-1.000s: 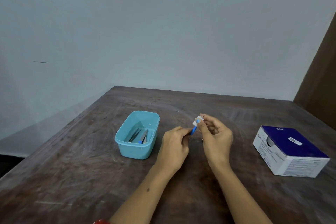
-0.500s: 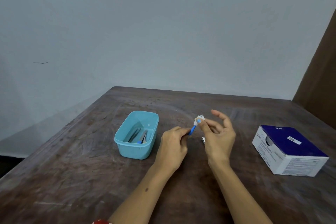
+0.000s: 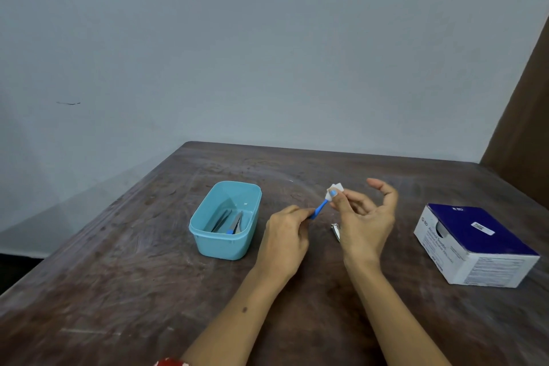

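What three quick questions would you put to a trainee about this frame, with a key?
1. True or false: the left hand grips the blue tool by its lower end.
2. What does the right hand pinch round the tool's tip? A a white pad; B a coin; C a rubber band.
3. Short answer: where do the other metal tools lie?
Key: 1 true; 2 A; 3 in the teal tub.
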A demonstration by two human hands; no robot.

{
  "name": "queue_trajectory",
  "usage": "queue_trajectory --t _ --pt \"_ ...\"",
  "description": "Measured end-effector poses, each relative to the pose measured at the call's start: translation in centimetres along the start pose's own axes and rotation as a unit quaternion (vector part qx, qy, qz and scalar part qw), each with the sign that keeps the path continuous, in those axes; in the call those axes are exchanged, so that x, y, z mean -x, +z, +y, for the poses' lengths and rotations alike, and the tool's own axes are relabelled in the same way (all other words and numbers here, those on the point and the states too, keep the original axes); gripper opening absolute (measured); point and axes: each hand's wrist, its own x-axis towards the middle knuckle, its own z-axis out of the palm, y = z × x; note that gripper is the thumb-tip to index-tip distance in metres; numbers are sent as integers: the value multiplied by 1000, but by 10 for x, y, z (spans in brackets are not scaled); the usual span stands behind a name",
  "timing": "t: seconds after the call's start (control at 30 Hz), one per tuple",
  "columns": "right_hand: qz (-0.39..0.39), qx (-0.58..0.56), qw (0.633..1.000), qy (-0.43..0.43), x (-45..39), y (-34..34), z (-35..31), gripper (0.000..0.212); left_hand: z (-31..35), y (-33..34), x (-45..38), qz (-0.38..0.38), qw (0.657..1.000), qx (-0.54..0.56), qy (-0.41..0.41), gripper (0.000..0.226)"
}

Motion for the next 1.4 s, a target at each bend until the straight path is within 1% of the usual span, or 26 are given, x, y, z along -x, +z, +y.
queue_trajectory --t 0.1,0.27,0.37,0.47,0.57,0.63,0.7,0.8,0.9,1.0,1.1,1.23,1.33,1.4 --pt "-11 18 1000 -5 1 -1 1 51 1 1 0 4 1000 8 0 31" --pt "-71 78 994 2 7 1 10 48 -1 -2 -3 41 998 40 1 30" --pt "-79 88 993 3 7 0 9 49 -1 -2 -3 38 998 49 4 30" --pt "-76 83 994 -7 7 0 4 52 0 -2 -3 34 998 52 8 31" --pt "-72 74 995 -13 9 2 2 48 0 -1 -2 21 998 61 12 34" --pt "-54 59 997 -16 8 2 3 46 0 -1 -1 12 997 78 11 36" --pt "-26 38 999 -17 5 1 3 46 1 0 0 -6 996 89 -12 37" --pt "-1 28 999 -27 2 1 2 46 0 3 1 -18 994 96 -52 29" --pt "0 31 999 -38 3 2 4 46 0 4 2 -16 993 98 -61 22" --pt "-30 53 998 -36 4 1 8 40 0 3 2 2 993 101 -57 22" --pt "-63 84 994 -20 5 1 15 28 -2 2 1 15 993 102 -60 25" --pt "-101 77 992 15 5 2 16 18 -5 2 1 24 991 113 -69 24" --pt "-74 30 997 21 5 3 11 22 -4 2 1 8 987 138 -80 23" --pt "-44 16 999 16 5 2 8 37 -2 4 1 1 986 148 -76 22"
